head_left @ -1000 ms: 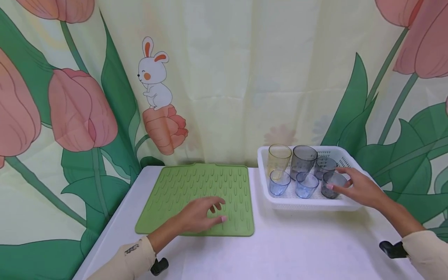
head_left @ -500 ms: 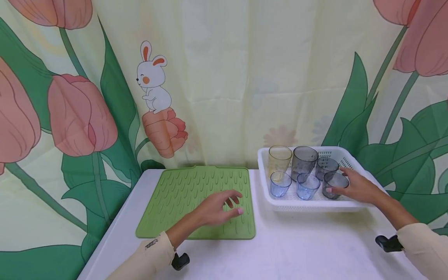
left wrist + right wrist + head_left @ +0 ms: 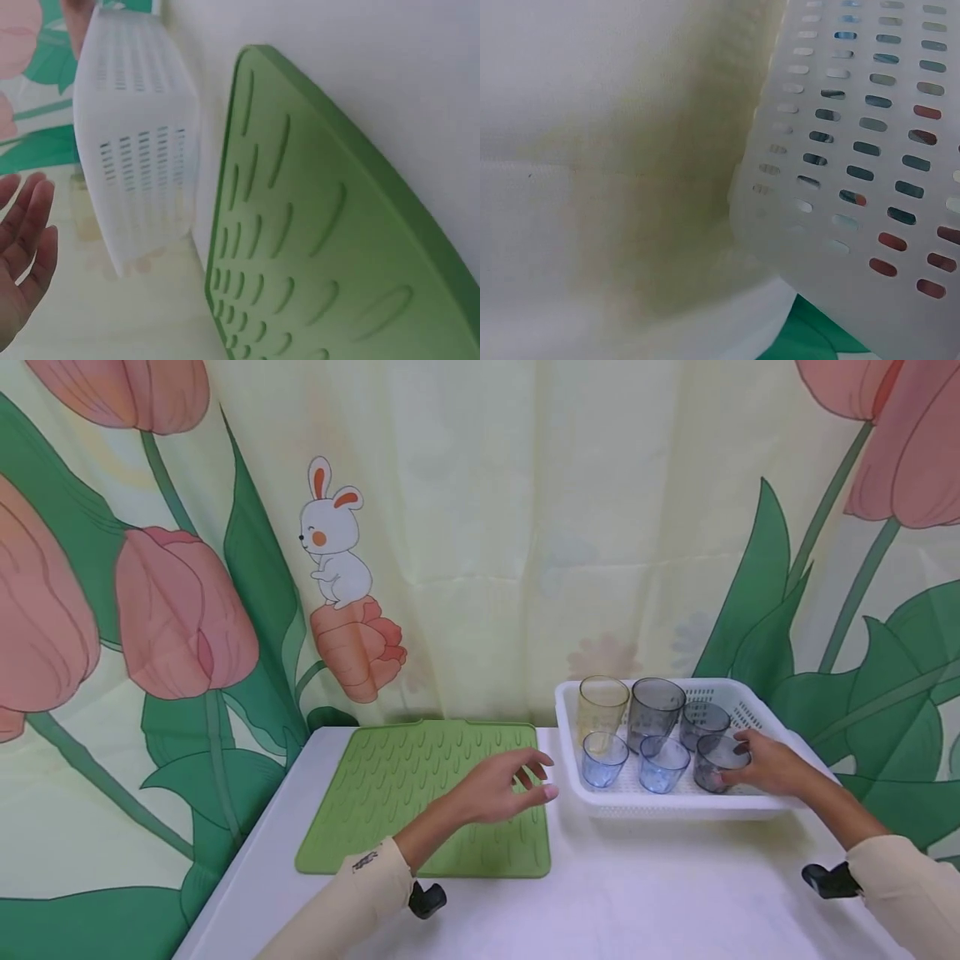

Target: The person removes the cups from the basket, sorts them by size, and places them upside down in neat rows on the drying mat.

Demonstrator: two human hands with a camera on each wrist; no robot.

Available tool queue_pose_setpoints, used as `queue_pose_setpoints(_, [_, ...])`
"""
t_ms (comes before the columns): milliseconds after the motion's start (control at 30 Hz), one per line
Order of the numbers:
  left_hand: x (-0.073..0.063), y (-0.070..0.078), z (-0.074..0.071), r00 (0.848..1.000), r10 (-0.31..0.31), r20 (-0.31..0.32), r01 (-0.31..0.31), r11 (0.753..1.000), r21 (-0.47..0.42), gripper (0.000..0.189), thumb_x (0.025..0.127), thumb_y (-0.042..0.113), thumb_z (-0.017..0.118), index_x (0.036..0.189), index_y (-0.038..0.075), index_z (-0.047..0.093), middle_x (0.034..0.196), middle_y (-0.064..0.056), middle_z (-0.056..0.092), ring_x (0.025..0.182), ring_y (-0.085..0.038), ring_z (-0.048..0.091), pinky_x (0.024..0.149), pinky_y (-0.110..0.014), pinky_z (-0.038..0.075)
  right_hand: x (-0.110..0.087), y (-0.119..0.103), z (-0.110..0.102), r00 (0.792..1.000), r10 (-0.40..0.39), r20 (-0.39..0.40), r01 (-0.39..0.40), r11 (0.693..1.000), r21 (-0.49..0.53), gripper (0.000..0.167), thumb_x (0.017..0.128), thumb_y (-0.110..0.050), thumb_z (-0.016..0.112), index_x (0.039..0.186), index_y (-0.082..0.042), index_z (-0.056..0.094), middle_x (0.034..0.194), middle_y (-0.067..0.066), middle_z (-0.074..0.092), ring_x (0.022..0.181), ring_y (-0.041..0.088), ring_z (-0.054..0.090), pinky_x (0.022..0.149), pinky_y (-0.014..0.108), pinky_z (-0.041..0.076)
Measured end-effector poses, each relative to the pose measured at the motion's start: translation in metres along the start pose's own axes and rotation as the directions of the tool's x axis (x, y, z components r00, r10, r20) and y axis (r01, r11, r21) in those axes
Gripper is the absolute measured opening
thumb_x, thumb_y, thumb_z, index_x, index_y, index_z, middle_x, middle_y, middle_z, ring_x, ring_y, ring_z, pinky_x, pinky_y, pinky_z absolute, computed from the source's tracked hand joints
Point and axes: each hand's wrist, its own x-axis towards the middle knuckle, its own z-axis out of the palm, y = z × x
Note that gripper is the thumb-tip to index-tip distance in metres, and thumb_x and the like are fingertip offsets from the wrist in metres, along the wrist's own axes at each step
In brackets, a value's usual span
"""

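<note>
My right hand reaches into the white basket from its right side. Its thumb and fingers pinch a short grey glass at the front right corner. Behind that one stands another short grey glass. Two short blue glasses fill the rest of the front row, with a tall grey glass and a tall yellow glass at the back. Over the right part of the green ridged mat, my left hand hovers with relaxed, parted fingers and holds nothing.
A white cloth covers the table, with bare room in front of the basket. A curtain printed with tulips and a rabbit hangs right behind. Through the basket's slotted wall, the right wrist view shows bits of glass and hand.
My left hand has moved right and slightly up across the mat toward the basket. The right hand's thumb and fingers have closed in on the short grey glass, which remains in the basket.
</note>
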Motion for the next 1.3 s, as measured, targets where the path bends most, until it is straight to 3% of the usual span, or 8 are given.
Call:
queue_pose_setpoints(267, [0.013,0.006,0.006,1.000,0.015,0.005,-0.015,1.000,0.000,0.044,0.096,0.047,0.062,0.126,0.015,0.063,0.108,0.002,0.070,0.086,-0.001,0.062,0.076,-0.019,0.051,0.001,0.000,0.001,0.999,-0.026,-0.040,0.027,1.000,0.014,0.091,0.079,-0.036,0.085,0.131,0.022,0.038,0.121,0.041,0.051,0.101,0.050,0.057,0.087,0.065,0.051])
queue_pose_setpoints(567, [0.024,0.009,0.004,0.999,0.047,-0.014,-0.047,0.999,-0.004,0.048,0.097,0.046,0.061,0.129,0.010,0.061,0.113,-0.002,0.069,0.099,-0.013,0.066,0.086,-0.020,0.050,-0.016,-0.017,-0.008,0.995,-0.028,-0.098,0.033,0.998,0.053,0.090,0.085,-0.041,0.079,0.136,0.017,0.033,0.128,0.040,0.047,0.109,0.055,0.051,0.084,0.067,0.049])
queue_pose_setpoints(700, [0.024,0.010,-0.001,0.997,0.060,-0.039,-0.061,0.998,-0.017,0.048,0.097,0.044,0.063,0.130,0.010,0.061,0.120,-0.002,0.068,0.106,-0.017,0.066,0.090,-0.023,0.050,-0.022,-0.034,-0.013,0.989,-0.052,-0.138,0.063,0.995,0.079,0.089,0.087,-0.038,0.078,0.138,0.016,0.030,0.128,0.039,0.045,0.108,0.054,0.052,0.079,0.060,0.054])
queue_pose_setpoints(933, [0.023,0.019,-0.008,0.995,0.071,-0.075,-0.072,0.997,-0.009,0.047,0.097,0.048,0.061,0.131,0.016,0.060,0.127,-0.001,0.065,0.113,-0.012,0.062,0.093,-0.026,0.050,-0.038,-0.071,-0.019,0.981,-0.092,-0.171,0.119,0.981,0.156,0.084,0.089,-0.034,0.077,0.143,0.010,0.030,0.132,0.033,0.045,0.099,0.045,0.064,0.066,0.030,0.054])
queue_pose_setpoints(1133, [0.017,0.030,-0.009,0.994,0.071,-0.085,-0.074,0.997,-0.031,0.050,0.096,0.046,0.063,0.135,0.015,0.057,0.133,0.000,0.061,0.119,-0.014,0.060,0.098,-0.031,0.049,-0.054,-0.111,-0.006,0.968,-0.166,-0.190,0.211,0.946,0.245,0.079,0.087,-0.023,0.080,0.145,0.002,0.034,0.131,0.028,0.049,0.079,0.013,0.064,0.061,0.025,0.055])
queue_pose_setpoints(1300, [0.013,0.041,-0.006,0.990,0.118,-0.081,-0.124,0.989,-0.081,0.055,0.096,0.039,0.066,0.140,0.010,0.051,0.139,-0.003,0.057,0.123,-0.016,0.060,0.101,-0.026,0.048,-0.068,-0.144,0.010,0.951,-0.233,-0.201,0.287,0.907,0.308,0.078,0.082,-0.017,0.084,0.143,-0.002,0.039,0.129,0.023,0.052,0.074,0.008,0.061,0.058,0.025,0.054])
